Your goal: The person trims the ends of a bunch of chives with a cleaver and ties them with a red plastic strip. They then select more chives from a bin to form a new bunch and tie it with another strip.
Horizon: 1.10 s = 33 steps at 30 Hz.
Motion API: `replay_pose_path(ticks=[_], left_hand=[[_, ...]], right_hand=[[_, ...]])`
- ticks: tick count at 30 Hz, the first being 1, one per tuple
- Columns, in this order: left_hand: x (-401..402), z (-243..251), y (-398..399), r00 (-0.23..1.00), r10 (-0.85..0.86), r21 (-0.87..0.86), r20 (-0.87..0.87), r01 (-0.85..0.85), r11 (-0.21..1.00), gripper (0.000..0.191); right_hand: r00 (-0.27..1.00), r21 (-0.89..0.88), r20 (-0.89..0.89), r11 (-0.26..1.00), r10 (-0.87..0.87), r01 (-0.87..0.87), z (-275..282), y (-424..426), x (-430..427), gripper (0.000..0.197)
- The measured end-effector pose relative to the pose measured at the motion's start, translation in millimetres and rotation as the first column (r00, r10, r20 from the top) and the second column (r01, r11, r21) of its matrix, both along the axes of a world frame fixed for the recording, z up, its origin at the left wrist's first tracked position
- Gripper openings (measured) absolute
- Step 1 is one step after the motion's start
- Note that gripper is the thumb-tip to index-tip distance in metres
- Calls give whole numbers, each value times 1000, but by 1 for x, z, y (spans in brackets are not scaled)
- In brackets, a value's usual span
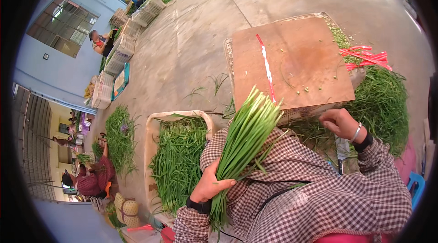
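Note:
A thick bundle of long green garlic chives (244, 133) is gripped near its lower part by my left hand (214, 181), over my checked lap. Its pale cut ends point up toward a brown board (291, 61). On that board lies a red and white tie strip (267, 65), close to the bundle's tips. My right hand (340, 125) hovers beside the board's near right corner with curled fingers; nothing shows in it, though its palm side is hidden. Below that hand is a knife (341, 154) with a black handle, blade partly covered by the sleeve.
A white crate (149, 161) full of chives stands at my left. Loose greens (383, 109) are heaped right of the board, beside several red strips (368, 57). Trimmings dot the board. Other people (92, 178) sit farther left among crates (119, 53) and greens.

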<state>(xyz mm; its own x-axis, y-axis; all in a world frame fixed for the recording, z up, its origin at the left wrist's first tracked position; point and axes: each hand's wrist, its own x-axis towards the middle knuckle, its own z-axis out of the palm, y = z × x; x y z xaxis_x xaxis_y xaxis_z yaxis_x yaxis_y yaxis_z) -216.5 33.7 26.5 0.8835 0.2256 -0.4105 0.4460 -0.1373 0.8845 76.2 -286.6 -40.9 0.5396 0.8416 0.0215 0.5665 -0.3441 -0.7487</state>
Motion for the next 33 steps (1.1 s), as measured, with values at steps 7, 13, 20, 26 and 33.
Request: replay_pose_path(ticks=[7, 13, 20, 26, 33], left_hand=[[-10, -4, -21, 981, 184, -634, 52, -110, 766, 53], [-34, -47, -24, 979, 202, -893, 30, -65, 445, 52], [-31, -51, -31, 955, 295, -894, 24, -111, 433, 68], [-27, -59, -33, 970, 239, -875, 41, -80, 477, 86], [-17, -40, -38, 995, 101, -611, 0, -80, 788, 64]], right_hand=[[942, 314, -316, 949, 113, -8, 39, 78, -12, 20], [923, 343, -346, 938, 171, -45, 31, 96, -17, 19], [988, 290, -87, 952, 131, -100, 51, 147, -15, 30], [959, 247, -263, 968, 103, -36, 10, 214, -13, 55], [985, 381, -172, 922, -6, 73, 32, 229, -31, 54]])
